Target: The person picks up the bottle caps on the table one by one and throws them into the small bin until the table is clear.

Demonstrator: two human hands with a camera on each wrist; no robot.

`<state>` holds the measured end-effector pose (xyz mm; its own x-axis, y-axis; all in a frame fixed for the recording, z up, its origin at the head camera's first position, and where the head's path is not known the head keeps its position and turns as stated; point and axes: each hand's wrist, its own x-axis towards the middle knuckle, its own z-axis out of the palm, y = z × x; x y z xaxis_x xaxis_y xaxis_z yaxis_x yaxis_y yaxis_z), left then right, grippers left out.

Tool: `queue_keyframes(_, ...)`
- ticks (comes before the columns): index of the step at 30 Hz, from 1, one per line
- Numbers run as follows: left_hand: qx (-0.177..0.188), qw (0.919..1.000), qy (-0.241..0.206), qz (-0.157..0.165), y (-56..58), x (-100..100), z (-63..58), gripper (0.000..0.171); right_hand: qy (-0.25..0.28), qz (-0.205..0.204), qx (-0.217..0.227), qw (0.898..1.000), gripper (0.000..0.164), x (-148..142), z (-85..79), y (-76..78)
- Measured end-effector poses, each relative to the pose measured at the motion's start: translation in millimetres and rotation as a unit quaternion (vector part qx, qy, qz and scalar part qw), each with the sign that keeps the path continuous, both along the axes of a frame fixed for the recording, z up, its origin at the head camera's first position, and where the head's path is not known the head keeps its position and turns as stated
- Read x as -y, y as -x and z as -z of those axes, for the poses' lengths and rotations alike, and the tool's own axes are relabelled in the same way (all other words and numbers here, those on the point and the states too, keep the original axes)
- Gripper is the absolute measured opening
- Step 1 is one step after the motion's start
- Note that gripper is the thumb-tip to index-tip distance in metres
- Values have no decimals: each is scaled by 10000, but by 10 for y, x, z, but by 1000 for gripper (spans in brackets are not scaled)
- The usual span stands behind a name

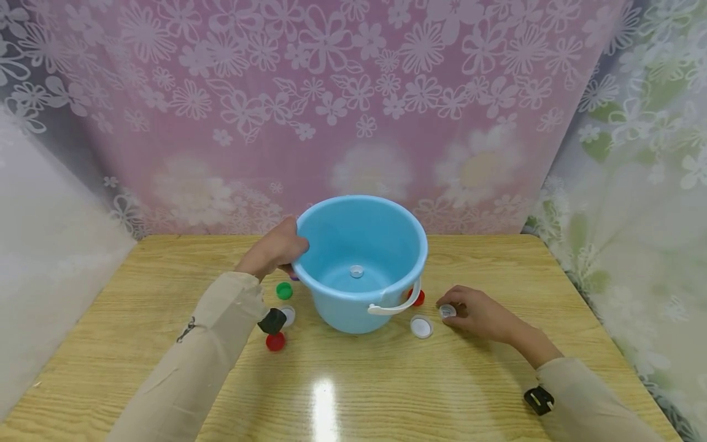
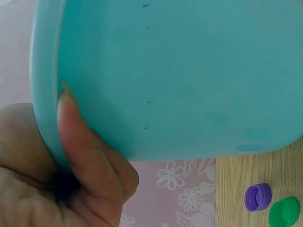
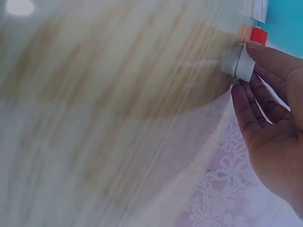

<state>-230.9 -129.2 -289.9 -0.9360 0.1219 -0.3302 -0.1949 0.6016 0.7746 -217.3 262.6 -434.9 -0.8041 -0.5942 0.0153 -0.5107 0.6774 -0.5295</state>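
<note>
A light blue bucket stands upright on the wooden table, its white handle hanging down at the front right. My left hand grips the bucket's left rim, with fingers curled over the edge in the left wrist view. One white bottle cap lies on the bucket's floor. To the right of the bucket, my right hand pinches another white bottle cap between thumb and fingertips, low over the tabletop. Just left of those fingers lies a white cap, and a red cap sits partly hidden by the handle.
Left of the bucket lie a green cap, a red cap, a white cap partly covered by the left wrist strap, and a purple cap. A flowered pink curtain hangs behind the table's far edge.
</note>
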Motion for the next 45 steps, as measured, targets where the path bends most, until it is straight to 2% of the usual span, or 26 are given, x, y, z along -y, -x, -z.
queue_keyframes(9, 5, 10000, 16, -4, 3, -4, 8, 47, 83, 30, -36, 10000, 27, 1, -10, -15)
queue_keyframes(13, 21, 10000, 15, -18, 2, -2, 13, 47, 213, 84, -21, 9997, 31, -20, -66, -15)
queue_keyframes(17, 20, 10000, 29, -39, -2, 7, 15, 48, 252, 115, -238, 9993, 33, -53, -177, 22)
queue_keyframes(24, 34, 10000, 42, -69, -5, 18, 16, 49, 201, 246, -719, 9969, 32, -79, -485, 118)
queue_keyframes(28, 52, 10000, 38, -61, -11, 21, 8, 49, 281, 246, -1133, 9929, 31, -38, -702, 163)
queue_keyframes(33, 85, 9999, 63, -91, -6, 21, 4, 50, 681, 466, -1641, 9830, 34, 58, -944, 219)
queue_keyframes(37, 101, 9999, 49, -98, -5, 29, 5, 53, 1071, 550, -1770, 9768, 35, 195, -1151, 207)
queue_keyframes(41, 70, 10000, 22, -57, -15, 17, -1, 50, 1195, 363, -1986, 9721, 35, 317, -1348, 172)
queue_keyframes(45, 21, 10000, -51, -6, -22, -2, -7, 46, 1036, 146, -2257, 9686, 35, 410, -1505, 155)
